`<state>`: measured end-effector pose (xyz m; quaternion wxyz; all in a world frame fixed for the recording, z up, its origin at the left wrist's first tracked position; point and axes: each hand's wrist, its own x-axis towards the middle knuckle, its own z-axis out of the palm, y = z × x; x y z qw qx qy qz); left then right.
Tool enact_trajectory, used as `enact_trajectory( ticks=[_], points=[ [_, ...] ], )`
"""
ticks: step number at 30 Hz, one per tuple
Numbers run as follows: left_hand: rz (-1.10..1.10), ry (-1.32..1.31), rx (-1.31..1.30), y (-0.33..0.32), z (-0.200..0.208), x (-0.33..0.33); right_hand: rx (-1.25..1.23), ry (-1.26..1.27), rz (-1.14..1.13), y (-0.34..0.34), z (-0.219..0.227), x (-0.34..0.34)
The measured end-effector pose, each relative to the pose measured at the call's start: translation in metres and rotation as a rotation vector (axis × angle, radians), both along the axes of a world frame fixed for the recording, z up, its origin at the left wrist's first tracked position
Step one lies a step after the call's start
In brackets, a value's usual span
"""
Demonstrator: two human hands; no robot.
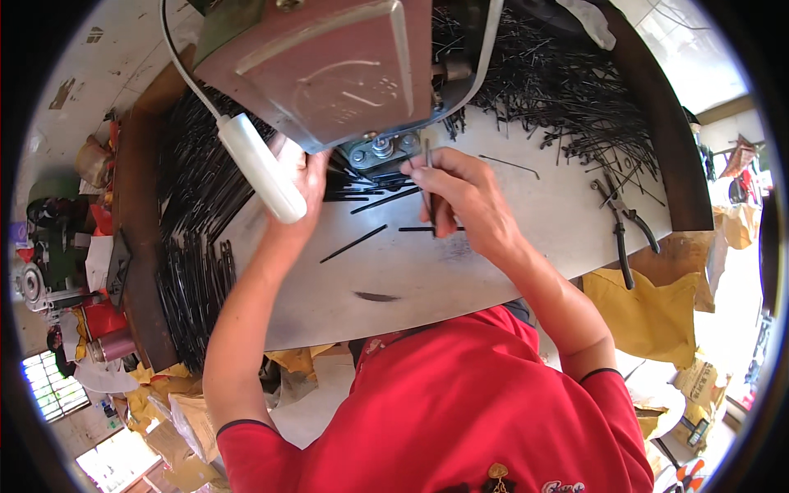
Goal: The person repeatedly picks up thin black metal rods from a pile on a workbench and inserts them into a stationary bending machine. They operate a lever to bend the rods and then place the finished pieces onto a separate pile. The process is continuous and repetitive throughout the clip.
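My right hand is closed around a slim, dark metal tool held nearly upright, just right of a press-like machine's lower plate; its exact kind does not show. My left hand reaches up beside the machine, partly behind a white lamp, and its fingers are mostly hidden. Thin black rods lie on the metal table below the plate, including a single rod at an angle. Another short rod lies just by my right hand.
The reddish machine head overhangs the pale metal table. Black rods are heaped at left, and a tangled pile of thin rods covers the far right. Black-handled pliers rest at the right edge, above yellow wrapping.
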<state>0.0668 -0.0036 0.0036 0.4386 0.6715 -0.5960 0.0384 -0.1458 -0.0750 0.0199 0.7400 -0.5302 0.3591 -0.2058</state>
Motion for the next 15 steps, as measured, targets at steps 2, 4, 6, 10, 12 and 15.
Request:
enact_trajectory(
  ticks=[2, 4, 6, 10, 12, 15],
  points=[
    [0.07, 1.016, 0.28, 0.006, 0.001, -0.026, 0.004, -0.039, -0.002, -0.002, -0.004, 0.01],
    [0.039, 1.303, 0.254, 0.009, -0.001, -0.046, 0.031, -0.053, -0.021, -0.002, -0.006, 0.016],
    [0.006, 1.508, 0.151, 0.011, -0.004, -0.059, 0.024, -0.064, -0.026, 0.0, -0.008, 0.02],
    [0.03, 1.56, 0.085, 0.01, -0.009, -0.069, 0.016, -0.079, -0.044, 0.002, -0.014, 0.024],
    [0.028, 1.545, 0.079, 0.011, -0.009, -0.07, -0.009, -0.08, -0.053, 0.003, -0.013, 0.025],
    [0.005, 1.552, 0.074, 0.011, -0.009, -0.07, -0.031, -0.078, -0.061, 0.003, -0.011, 0.024]
  ],
)
